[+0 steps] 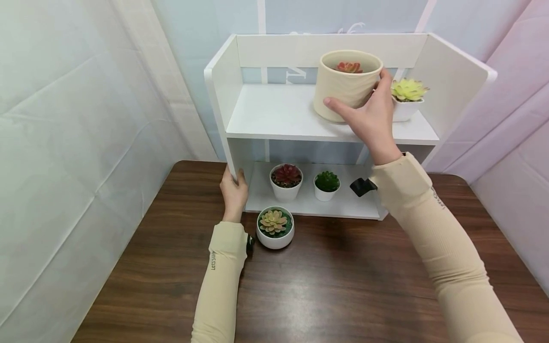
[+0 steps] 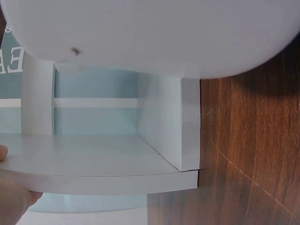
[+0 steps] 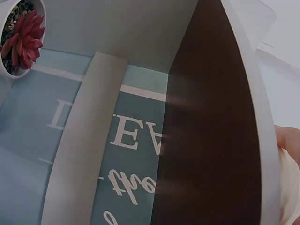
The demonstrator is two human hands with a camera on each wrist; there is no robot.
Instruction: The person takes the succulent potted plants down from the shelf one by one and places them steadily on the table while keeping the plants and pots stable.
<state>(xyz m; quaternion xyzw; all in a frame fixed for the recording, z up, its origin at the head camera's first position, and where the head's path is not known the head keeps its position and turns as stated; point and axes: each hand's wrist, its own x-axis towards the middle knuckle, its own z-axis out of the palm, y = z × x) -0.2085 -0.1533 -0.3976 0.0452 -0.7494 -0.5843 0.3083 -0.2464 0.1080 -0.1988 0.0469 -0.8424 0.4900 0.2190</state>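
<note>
A two-tier white shelf [image 1: 274, 112] stands on the wooden table. My right hand [image 1: 373, 114] grips a cream pot [image 1: 343, 93] at the upper tier, thumb on its front and fingers round its right side. A red succulent [image 1: 349, 67] shows inside the pot. In the right wrist view, only part of this hand [image 3: 289, 140] appears at the right edge. Low on the shelf's left side panel [image 1: 223, 105], my left hand [image 1: 234, 190] holds the board between thumb and fingers. The left wrist view also has this hand [image 2: 14, 197] pinching the board's edge [image 2: 103, 183].
Right of the cream pot sits a yellow-green succulent [image 1: 408, 90] in a white pot. The lower tier bears a dark red succulent [image 1: 286, 175] and a small green one [image 1: 327, 181]. A white bowl planter [image 1: 276, 242] stands on the table [image 1: 309, 295] before the shelf, beside the left wrist.
</note>
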